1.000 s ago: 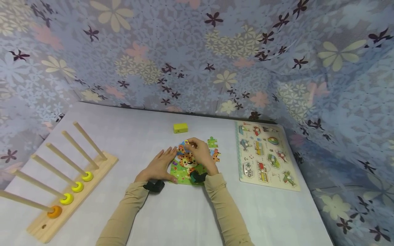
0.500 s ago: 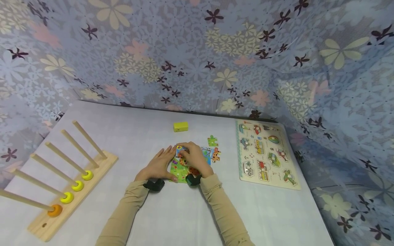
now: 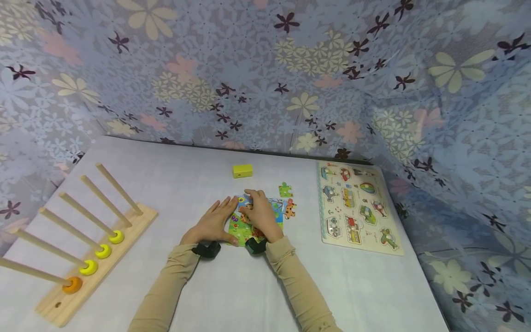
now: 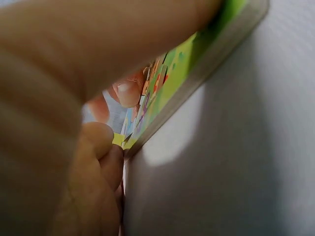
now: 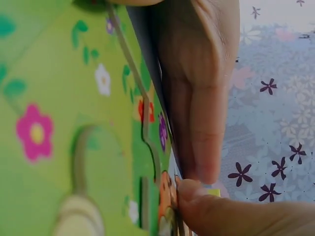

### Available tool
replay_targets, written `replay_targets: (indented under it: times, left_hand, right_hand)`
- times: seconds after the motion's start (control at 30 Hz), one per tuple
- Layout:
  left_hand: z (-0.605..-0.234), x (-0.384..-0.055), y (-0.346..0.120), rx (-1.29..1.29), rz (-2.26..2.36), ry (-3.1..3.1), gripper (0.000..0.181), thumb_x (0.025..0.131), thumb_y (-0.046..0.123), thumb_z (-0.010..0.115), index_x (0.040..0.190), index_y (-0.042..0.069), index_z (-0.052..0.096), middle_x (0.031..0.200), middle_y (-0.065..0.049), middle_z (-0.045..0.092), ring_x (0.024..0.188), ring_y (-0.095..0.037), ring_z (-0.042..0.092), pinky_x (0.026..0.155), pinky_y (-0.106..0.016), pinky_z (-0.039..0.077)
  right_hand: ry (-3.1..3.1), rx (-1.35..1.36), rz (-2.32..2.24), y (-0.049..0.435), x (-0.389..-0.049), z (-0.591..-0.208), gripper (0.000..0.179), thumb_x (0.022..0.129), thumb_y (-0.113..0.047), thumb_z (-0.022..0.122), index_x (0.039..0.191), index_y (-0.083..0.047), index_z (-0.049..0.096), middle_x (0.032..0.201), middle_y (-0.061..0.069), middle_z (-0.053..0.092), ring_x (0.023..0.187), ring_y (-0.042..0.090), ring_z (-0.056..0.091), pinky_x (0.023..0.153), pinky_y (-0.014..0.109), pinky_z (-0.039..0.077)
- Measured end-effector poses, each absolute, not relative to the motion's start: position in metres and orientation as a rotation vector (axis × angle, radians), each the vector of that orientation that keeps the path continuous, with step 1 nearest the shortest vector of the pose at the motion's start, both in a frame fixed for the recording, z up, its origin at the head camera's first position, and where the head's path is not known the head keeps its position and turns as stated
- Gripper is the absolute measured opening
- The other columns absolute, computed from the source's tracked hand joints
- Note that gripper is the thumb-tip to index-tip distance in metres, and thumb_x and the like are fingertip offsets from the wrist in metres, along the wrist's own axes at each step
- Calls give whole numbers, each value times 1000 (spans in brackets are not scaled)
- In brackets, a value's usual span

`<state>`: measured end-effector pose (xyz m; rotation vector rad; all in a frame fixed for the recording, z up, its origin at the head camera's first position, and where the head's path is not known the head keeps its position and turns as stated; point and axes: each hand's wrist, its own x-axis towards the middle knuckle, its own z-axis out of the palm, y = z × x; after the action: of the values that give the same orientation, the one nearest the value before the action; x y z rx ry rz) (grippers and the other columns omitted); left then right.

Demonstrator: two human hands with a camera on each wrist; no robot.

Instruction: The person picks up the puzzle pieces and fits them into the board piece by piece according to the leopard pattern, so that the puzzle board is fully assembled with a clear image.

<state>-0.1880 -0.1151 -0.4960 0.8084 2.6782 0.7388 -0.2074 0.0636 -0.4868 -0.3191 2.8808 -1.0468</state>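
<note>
A jigsaw puzzle board with a cartoon leopard on green and blue lies mid-table. My left hand rests along its left side, fingers fairly straight, the thumb over the near corner. In the left wrist view that thumb crosses the thick green board. My right hand is over the board's upper left, thumb and forefinger on a puzzle piece with a blue and yellow print. The right wrist view has the right thumb touching the board's far part. The right palm hides much of the leopard.
A green puzzle piece and a spotted leopard piece lie right of the board. Behind is a yellow block. A pegged wooden stand with rings is at left, a vehicle peg puzzle at right.
My right hand has brought the puzzle piece down and toward me, onto the board's upper left. The right wrist has shifted left. My left hand stays in place.
</note>
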Motion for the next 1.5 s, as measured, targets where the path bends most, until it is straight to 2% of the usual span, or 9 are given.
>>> replay_targets:
  times: [0.4, 0.63, 0.77, 0.83, 0.93, 1.07, 1.2, 1.33, 1.5]
  left_hand:
    - [-495, -188, -117, 830, 733, 2680, 117, 66, 49, 83, 153, 1, 21, 162, -17, 14, 151, -37, 11, 123, -55, 7]
    - [-496, -187, -114, 804, 739, 2670, 117, 66, 49, 84, 153, 2, 22, 162, -16, 14, 151, -37, 10, 123, -54, 7]
    - [-495, -186, -114, 789, 731, 2672, 119, 64, 49, 84, 153, 3, 22, 162, -16, 13, 151, -37, 10, 123, -54, 6]
    - [-495, -186, -113, 785, 726, 2671, 119, 64, 49, 84, 153, 3, 21, 162, -16, 12, 151, -37, 10, 123, -53, 6]
    - [-495, -185, -114, 783, 717, 2670, 120, 64, 49, 84, 153, 2, 21, 162, -16, 12, 151, -37, 9, 123, -53, 5]
    - [-497, -186, -114, 780, 707, 2670, 120, 64, 49, 84, 154, 2, 20, 163, -16, 11, 151, -36, 8, 123, -53, 4]
    - [-498, -187, -114, 784, 701, 2673, 120, 64, 49, 84, 154, 3, 19, 163, -16, 10, 151, -36, 8, 123, -53, 4]
    - [-500, -188, -113, 784, 714, 2665, 120, 64, 49, 84, 154, 4, 19, 163, -15, 9, 152, -35, 6, 124, -52, 3]
    - [-501, -188, -113, 798, 721, 2670, 120, 64, 49, 84, 154, 2, 19, 163, -17, 11, 151, -37, 8, 123, -54, 4]
  right_hand:
    - [2870, -503, -1169, 72, -215, -497, 47, 86, -18, 74, 129, -6, 60, 109, 13, 63, 75, 15, 54, 66, 26, 46]
    - [2590, -293, -1531, 97, -222, -493, 40, 92, -15, 66, 131, -11, 59, 122, 12, 63, 84, 17, 65, 63, 25, 53]
    - [2642, -141, -1647, 125, -230, -493, 37, 96, -18, 60, 133, -12, 58, 126, 12, 63, 59, 9, 53, 48, 23, 41]
    - [2724, -48, -1621, 141, -233, -494, 40, 97, -17, 58, 136, -13, 55, 131, 12, 61, 51, 17, 45, 44, 29, 38]
    - [2832, 99, -1473, 159, -236, -499, 47, 96, -15, 57, 143, -15, 48, 141, 12, 55, 79, 31, 63, 68, 41, 55]
    - [2886, 118, -1265, 170, -240, -504, 55, 95, -16, 59, 147, -15, 42, 149, 11, 47, 122, 38, 54, 106, 52, 43]
    - [2922, 46, -1154, 170, -241, -502, 50, 94, -16, 61, 142, -14, 49, 147, 14, 48, 103, 41, 59, 91, 52, 50]
    - [2911, 84, -1093, 170, -239, -499, 52, 93, -17, 63, 141, -10, 48, 141, 22, 46, 117, 43, 55, 95, 54, 49]
    - [2877, 158, -1081, 173, -236, -498, 58, 92, -19, 64, 143, -2, 43, 133, 29, 53, 115, 43, 57, 97, 54, 49]
